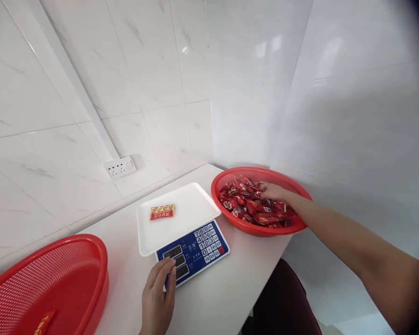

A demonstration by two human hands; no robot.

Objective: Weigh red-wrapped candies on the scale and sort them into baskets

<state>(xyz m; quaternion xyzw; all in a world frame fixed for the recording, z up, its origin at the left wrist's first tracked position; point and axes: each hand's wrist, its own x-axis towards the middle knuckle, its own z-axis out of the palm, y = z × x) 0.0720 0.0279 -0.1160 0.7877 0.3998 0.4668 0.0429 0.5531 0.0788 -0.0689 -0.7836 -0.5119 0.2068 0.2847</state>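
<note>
My right hand (273,190) reaches into a red mesh basket (219,185) full of red wrapped sweets (251,207); its fingers are curled among the wrappers, and I cannot make out what they grip. My left hand (159,291) rests on the white table (212,298), fingertips touching the front left corner of a blue digital scale (195,249). The fingers are stretched out and hold nothing. One red and gold packet (162,212) lies on the scale's white tray (181,223).
A second red mesh basket (56,274) stands at the near left with a red packet (43,322) inside. A white wall socket (119,167) sits on the tiled wall behind. The table's edge runs below the scale, with a dark seat (282,302) beneath.
</note>
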